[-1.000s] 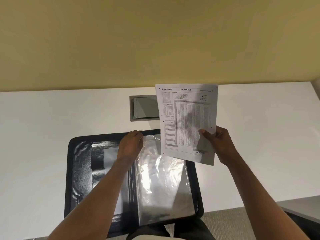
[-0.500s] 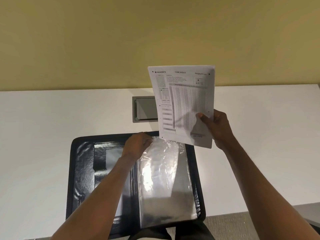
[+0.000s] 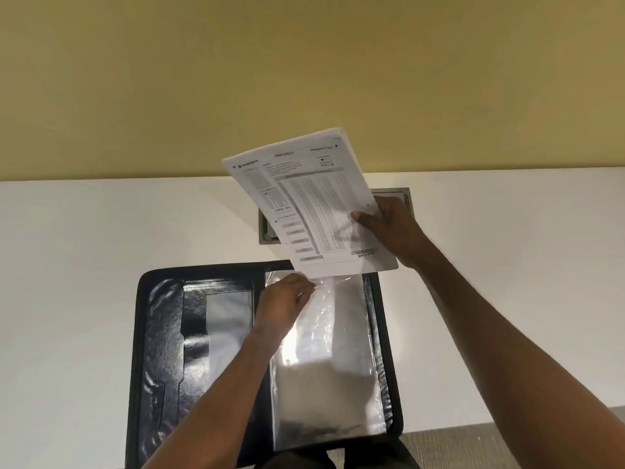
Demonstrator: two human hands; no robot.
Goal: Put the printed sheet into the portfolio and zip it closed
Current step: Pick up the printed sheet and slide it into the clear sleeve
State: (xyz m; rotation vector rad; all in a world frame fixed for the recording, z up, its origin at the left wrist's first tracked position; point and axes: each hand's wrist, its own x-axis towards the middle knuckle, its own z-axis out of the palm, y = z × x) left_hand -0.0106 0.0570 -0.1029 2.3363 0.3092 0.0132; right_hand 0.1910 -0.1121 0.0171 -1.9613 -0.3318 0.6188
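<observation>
A black zip portfolio lies open on the white table at the near edge. Its right half holds clear plastic sleeves. My left hand pinches the top edge of a sleeve, lifting it a little. My right hand holds the printed sheet by its lower right corner, in the air above the portfolio's far edge. The sheet is tilted, top leaning left, and its bottom edge hangs just over the sleeve's top.
A grey recessed cable box sits in the white table behind the portfolio, mostly hidden by the sheet. A yellow wall rises behind the table. The table's near edge runs at lower right, with grey floor beyond.
My right hand has tilted the sheet leftward and brought its bottom edge down to the sleeve's top. My left hand stays on the sleeve's top edge.
</observation>
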